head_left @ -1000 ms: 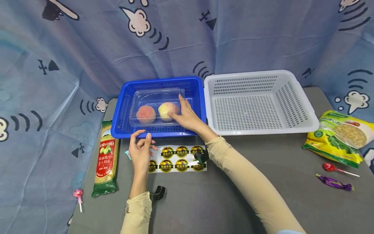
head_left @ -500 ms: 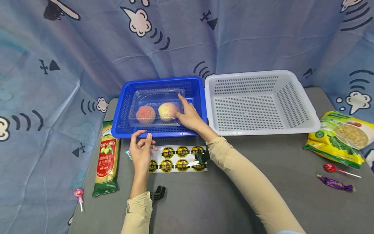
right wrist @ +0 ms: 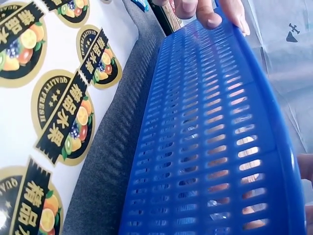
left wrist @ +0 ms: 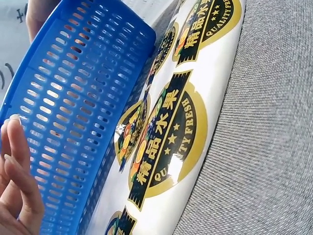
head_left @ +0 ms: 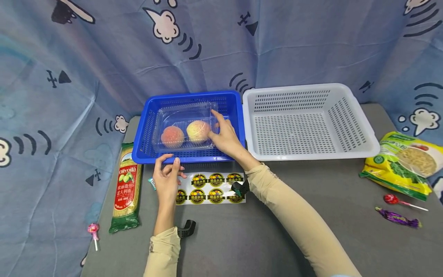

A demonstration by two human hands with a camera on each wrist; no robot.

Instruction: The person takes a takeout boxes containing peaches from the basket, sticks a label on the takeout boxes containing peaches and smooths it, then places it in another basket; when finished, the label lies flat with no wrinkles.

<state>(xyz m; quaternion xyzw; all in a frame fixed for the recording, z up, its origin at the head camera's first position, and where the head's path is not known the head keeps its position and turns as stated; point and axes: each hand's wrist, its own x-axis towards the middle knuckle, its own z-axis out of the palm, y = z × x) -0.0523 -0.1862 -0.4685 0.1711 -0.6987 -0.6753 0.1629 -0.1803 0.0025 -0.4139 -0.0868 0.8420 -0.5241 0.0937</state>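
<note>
In the head view, a clear plastic clamshell box (head_left: 183, 111) with a reddish peach (head_left: 172, 136) and a yellow-pink peach (head_left: 198, 131) lies inside the blue basket (head_left: 188, 159). My right hand (head_left: 226, 138) grips the box's right end, thumb toward the front and index finger toward the back. That end looks slightly raised. My left hand (head_left: 167, 175) holds the basket's front rim at its left part; the right wrist view shows its fingers (right wrist: 210, 20) on both sides of the rim. Just in front of the basket lies a sheet of round fruit stickers (head_left: 207, 188), partly under my left hand.
A white basket (head_left: 373, 148) adjoins the blue one on the right. Left stand a spaghetti pack (head_left: 126, 188) and a pink lollipop (head_left: 93, 229). At right lie a yellow-green food bag (head_left: 398, 165), a red lollipop (head_left: 391, 198) and a purple-wrapped candy (head_left: 398, 217). Patterned cloth hangs behind.
My right thumb has shifted rightward to the box's end. The box's right side has risen a little and tilted. My left hand and the basket have stayed put.
</note>
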